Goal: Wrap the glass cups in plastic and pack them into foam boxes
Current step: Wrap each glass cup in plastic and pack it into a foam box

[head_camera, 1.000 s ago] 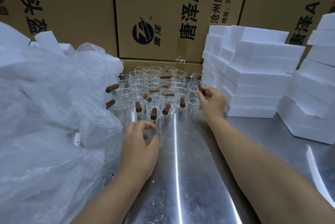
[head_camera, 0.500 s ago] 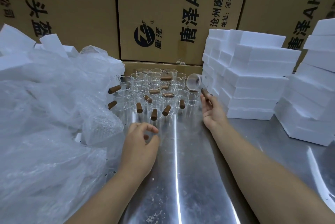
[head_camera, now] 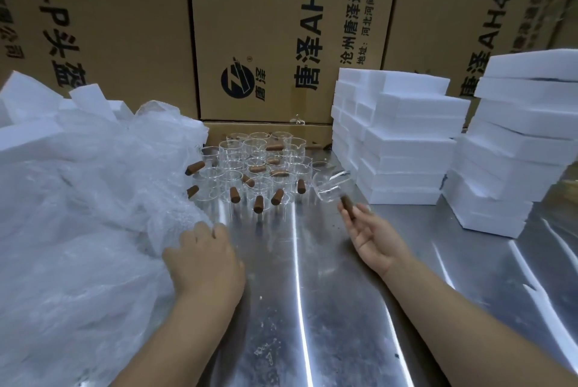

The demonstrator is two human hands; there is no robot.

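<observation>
One cup in hand, nothing wrapped in sight.
Your right hand (head_camera: pixel 372 236) has its fingers (head_camera: pixel 359 220) clamped on the brown handle of a glass cup (head_camera: pixel 332 185), tilted above the bench (head_camera: pixel 312 308) beside the other cups (head_camera: pixel 256 167). Your left hand (head_camera: pixel 203 258) curls into the plastic (head_camera: pixel 93 199). The foam boxes (head_camera: pixel 403 142) stand stacked, so nearly all the wrapping and packing looks to be ahead.
</observation>
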